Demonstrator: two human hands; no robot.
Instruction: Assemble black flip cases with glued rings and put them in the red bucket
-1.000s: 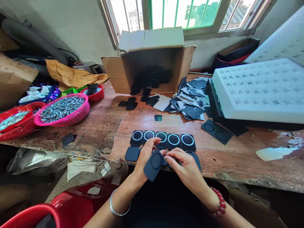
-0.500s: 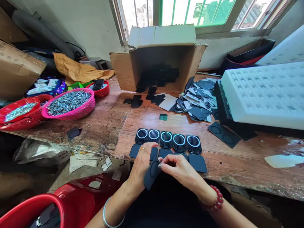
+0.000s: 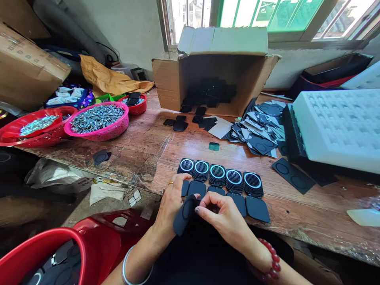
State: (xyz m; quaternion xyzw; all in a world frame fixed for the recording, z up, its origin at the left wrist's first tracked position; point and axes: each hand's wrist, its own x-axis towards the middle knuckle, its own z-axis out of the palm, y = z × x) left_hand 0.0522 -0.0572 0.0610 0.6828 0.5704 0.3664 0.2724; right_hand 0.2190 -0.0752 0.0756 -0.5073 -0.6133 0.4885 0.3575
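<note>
My left hand grips a black sheet with round ring outlines, tilted in front of the table edge. My right hand is closed in a pinch of thumb and forefinger beside the sheet's upper edge; whatever lies between the fingertips is too small to make out. Just beyond both hands stands a row of several opened hinged black cases. White rings show on their gridded far halves, while their plain near halves lie toward me, partly covered by my hands.
A pile of black and white ring-marked sheets lies right of an open cardboard box holding black pieces. White foam trays stand far right. A pink basket of metal parts sits left. A red bin is at lower left.
The camera view has swung left, so the table's contents appear further right. My right fingertips have moved slightly away from the sheet's edge; my left hand still holds it.
</note>
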